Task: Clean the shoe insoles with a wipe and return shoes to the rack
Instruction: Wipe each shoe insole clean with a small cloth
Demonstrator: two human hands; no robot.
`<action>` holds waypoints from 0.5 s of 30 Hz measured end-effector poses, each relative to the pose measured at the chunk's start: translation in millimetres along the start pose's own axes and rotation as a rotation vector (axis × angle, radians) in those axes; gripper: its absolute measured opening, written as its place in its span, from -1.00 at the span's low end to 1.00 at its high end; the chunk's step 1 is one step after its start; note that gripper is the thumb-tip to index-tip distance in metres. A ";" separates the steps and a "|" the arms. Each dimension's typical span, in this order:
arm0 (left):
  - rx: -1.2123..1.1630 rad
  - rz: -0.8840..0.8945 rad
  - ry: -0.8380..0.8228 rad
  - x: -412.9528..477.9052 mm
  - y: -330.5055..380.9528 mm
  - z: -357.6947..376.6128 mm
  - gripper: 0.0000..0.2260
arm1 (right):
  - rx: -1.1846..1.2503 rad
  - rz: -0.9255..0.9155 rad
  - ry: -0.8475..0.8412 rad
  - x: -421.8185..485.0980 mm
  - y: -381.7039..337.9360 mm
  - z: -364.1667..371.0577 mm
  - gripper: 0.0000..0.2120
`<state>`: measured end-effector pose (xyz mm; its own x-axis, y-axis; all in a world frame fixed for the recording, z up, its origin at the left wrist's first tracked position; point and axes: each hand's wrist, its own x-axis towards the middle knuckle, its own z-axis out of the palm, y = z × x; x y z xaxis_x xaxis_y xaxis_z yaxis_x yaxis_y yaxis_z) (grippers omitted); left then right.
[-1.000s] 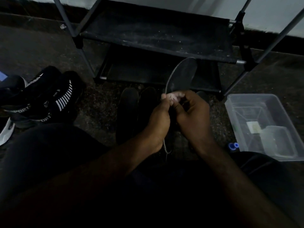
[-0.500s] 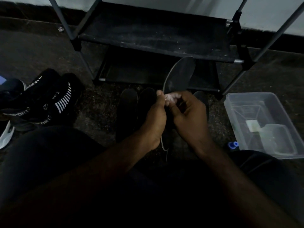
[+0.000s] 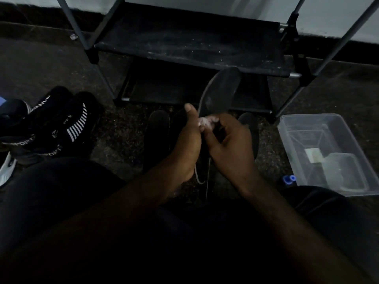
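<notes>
1. The left hand (image 3: 188, 140) was curled round the near edge of the insole (image 3: 222, 89), thumb raised along that edge. The right hand (image 3: 229, 144) pinched a small pale wipe (image 3: 205, 122) against the insole's face, just beside the left thumb, and the two hands met at the wipe.
2. The insole stood nearly upright, leaning right; its toe end overlapped the front edge of the rack's upper shelf, and its pale rim showed again below the left wrist.
3. Under the hands, flat dark insoles lay on the floor (image 3: 114, 128); one (image 3: 158, 136) lay just left of the left hand and another (image 3: 250, 132) was partly hidden behind the right; how many lay between could not be told in the dim light.
4. The shoe rack (image 3: 190, 44) stood just beyond, against the wall; its upper shelf was dusty and its lower shelf in shadow; its slanted posts rose on either side, with the raised insole between them.
5. To the left, black shoes with white stripes (image 3: 67, 124) sat well apart from the hands, a stretch of floor between; a white shoe (image 3: 6, 171) touched the frame's left edge.
6. To the right, a clear plastic tub (image 3: 307, 116) held smaller containers; a strip of floor lay between it and the right hand; a blue cap (image 3: 288, 178) lay at its near corner.
</notes>
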<state>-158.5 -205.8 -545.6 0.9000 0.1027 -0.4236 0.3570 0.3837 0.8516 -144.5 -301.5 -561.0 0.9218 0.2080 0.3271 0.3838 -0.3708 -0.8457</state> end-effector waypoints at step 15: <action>-0.056 0.007 0.011 -4.0 3.8 2.7 -0.28 | -0.034 -0.042 -0.032 -1.6 -4.7 2.2 -0.91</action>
<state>-160.0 -207.2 -539.8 0.8995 0.1161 -0.4212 0.3356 0.4335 0.8363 -147.9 -298.2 -558.5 0.9030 0.2523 0.3477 0.4239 -0.3916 -0.8167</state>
